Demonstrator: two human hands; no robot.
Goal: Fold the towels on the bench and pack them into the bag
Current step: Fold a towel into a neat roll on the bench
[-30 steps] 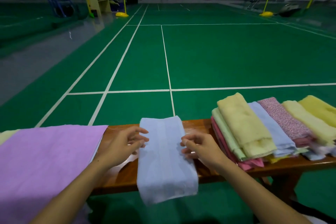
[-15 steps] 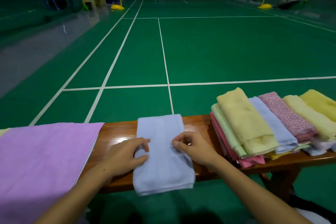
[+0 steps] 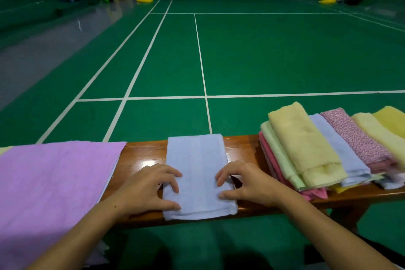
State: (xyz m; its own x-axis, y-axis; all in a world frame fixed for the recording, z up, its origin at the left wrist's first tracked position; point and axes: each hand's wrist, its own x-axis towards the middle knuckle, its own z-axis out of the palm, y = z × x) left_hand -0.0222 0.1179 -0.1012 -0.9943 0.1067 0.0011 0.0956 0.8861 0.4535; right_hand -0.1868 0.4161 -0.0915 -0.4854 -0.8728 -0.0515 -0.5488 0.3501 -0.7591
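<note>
Nearest on the tabletop (image 3: 144, 155), the left hand (image 3: 149, 188) and right hand (image 3: 247, 182) press curled fingertips on the folded blue towel (image 3: 197, 173). At left a purple towel (image 3: 52, 182) lies unfolded; at right, the folded stack (image 3: 306, 149) looks ready, and no bag shows, so packing seems left.

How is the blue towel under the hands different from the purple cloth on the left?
The blue towel is folded into a narrow strip; the purple cloth lies spread out wide. The blue towel sits across the middle of the bench, its near edge just past the rim, while the purple cloth drapes well over the front. The left hand and right hand touch the blue towel at its sides; neither touches the purple cloth. Both are plain, unpatterned fabric on the same bench.
</note>
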